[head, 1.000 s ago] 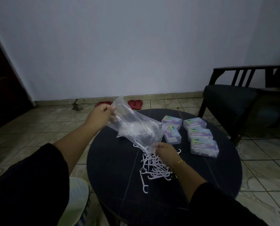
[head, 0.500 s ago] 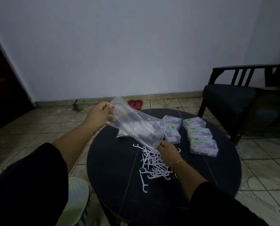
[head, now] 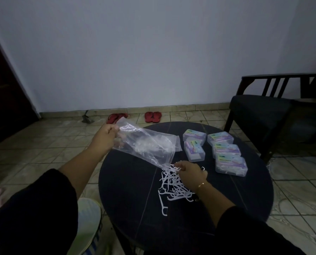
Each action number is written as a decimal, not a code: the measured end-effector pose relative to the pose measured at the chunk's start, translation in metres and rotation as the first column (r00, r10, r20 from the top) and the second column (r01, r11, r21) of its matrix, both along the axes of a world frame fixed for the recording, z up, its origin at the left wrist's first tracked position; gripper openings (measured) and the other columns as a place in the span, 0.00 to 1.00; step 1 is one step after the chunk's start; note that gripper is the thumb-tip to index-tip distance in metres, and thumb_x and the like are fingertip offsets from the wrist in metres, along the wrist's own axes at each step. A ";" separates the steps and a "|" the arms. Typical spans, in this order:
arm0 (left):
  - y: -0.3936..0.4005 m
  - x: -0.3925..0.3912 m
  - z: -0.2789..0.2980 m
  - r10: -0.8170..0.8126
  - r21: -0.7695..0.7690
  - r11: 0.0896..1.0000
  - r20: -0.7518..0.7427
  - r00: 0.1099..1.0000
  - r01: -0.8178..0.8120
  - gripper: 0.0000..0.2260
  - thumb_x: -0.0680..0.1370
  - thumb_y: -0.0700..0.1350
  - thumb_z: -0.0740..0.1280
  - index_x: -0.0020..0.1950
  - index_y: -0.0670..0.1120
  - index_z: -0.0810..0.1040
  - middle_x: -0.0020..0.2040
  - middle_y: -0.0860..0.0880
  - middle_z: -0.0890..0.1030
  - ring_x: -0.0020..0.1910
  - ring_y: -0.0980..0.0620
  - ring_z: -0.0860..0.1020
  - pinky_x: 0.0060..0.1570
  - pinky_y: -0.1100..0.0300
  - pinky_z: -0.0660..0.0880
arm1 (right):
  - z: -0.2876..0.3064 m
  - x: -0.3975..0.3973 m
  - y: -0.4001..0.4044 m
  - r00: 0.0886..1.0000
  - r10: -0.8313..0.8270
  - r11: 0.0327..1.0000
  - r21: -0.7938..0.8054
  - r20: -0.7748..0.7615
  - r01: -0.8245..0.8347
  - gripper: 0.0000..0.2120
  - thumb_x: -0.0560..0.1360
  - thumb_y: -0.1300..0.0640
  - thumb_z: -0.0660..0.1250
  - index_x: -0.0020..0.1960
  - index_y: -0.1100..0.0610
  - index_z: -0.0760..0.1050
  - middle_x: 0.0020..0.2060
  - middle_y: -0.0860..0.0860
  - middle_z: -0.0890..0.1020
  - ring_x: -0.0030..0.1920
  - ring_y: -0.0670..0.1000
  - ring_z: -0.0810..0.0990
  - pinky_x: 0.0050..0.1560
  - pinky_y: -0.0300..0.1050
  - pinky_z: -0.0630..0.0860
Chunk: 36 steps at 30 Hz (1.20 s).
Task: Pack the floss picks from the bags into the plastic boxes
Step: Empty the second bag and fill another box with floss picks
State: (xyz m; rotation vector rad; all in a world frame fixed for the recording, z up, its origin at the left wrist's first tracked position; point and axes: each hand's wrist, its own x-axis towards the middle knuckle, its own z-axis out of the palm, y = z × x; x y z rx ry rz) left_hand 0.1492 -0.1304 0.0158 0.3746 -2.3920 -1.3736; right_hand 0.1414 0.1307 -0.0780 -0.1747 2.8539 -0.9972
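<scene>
A clear plastic bag [head: 146, 146] hangs tilted over the round dark table [head: 127, 190]. My left hand [head: 105, 138] grips its closed end, raised at the table's left edge. The bag's open mouth points down to a pile of white floss picks [head: 172, 186] on the table. My right hand [head: 189, 172] rests over the pile just below the mouth and pinches a white pick at its fingertips. Several clear plastic boxes [head: 230, 163] with purple labels lie closed at the right of the table.
A dark armchair [head: 267, 115] stands at the right, close to the table. Red sandals [head: 152, 116] lie on the tiled floor by the back wall. A pale cloth [head: 88, 216] shows below my left arm.
The bag has dropped lower and flattened out. My right hand has let go of the bag's mouth and come down onto the pile, now pinching a pick.
</scene>
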 end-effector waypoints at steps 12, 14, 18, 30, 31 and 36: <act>-0.049 0.008 -0.102 0.261 -0.047 0.965 0.284 0.923 -0.258 0.13 0.80 0.47 0.60 0.52 0.38 0.78 0.48 0.38 0.81 0.45 0.41 0.78 0.43 0.53 0.73 | -0.009 0.010 -0.021 0.972 0.066 0.969 0.247 -0.225 -0.009 0.21 0.77 0.54 0.58 0.69 0.45 0.68 0.70 0.45 0.65 0.70 0.51 0.57 0.66 0.52 0.55; -0.049 0.005 -0.104 0.325 -0.195 0.940 0.262 0.908 -0.281 0.16 0.79 0.48 0.62 0.60 0.38 0.75 0.57 0.37 0.78 0.54 0.39 0.77 0.53 0.49 0.73 | -0.008 0.009 -0.027 0.963 0.069 0.968 0.252 -0.262 -0.001 0.21 0.77 0.53 0.58 0.69 0.45 0.68 0.69 0.45 0.65 0.70 0.51 0.58 0.66 0.52 0.55; -0.019 0.012 -0.098 0.362 -0.635 0.736 0.077 0.929 -0.235 0.22 0.80 0.55 0.57 0.72 0.47 0.66 0.71 0.43 0.66 0.70 0.43 0.63 0.67 0.46 0.60 | -0.007 0.003 -0.037 0.959 0.138 0.950 0.306 -0.248 -0.058 0.20 0.78 0.51 0.55 0.70 0.43 0.65 0.72 0.46 0.62 0.71 0.51 0.56 0.66 0.54 0.55; 0.019 0.004 -0.114 0.105 -0.760 0.547 0.478 0.872 0.351 0.32 0.77 0.68 0.46 0.78 0.57 0.44 0.78 0.49 0.42 0.77 0.42 0.42 0.73 0.43 0.42 | -0.012 -0.004 -0.032 0.952 0.153 0.954 0.290 -0.266 -0.073 0.17 0.80 0.47 0.54 0.68 0.44 0.69 0.70 0.45 0.65 0.71 0.50 0.58 0.66 0.51 0.54; 0.021 0.003 -0.112 0.105 -0.785 0.530 0.435 0.894 0.320 0.31 0.77 0.68 0.46 0.78 0.57 0.45 0.78 0.49 0.42 0.77 0.43 0.42 0.73 0.43 0.42 | -0.010 -0.007 -0.027 0.948 0.131 0.961 0.272 -0.289 -0.050 0.17 0.80 0.47 0.54 0.67 0.44 0.70 0.70 0.45 0.66 0.70 0.50 0.58 0.65 0.50 0.54; 0.047 -0.003 -0.100 0.018 -0.820 0.516 0.298 0.954 0.247 0.28 0.79 0.64 0.47 0.77 0.57 0.49 0.79 0.50 0.45 0.77 0.46 0.43 0.73 0.44 0.40 | -0.001 -0.027 0.000 0.950 0.028 0.938 0.336 -0.311 0.082 0.19 0.79 0.47 0.56 0.69 0.47 0.67 0.70 0.49 0.65 0.71 0.53 0.58 0.66 0.53 0.56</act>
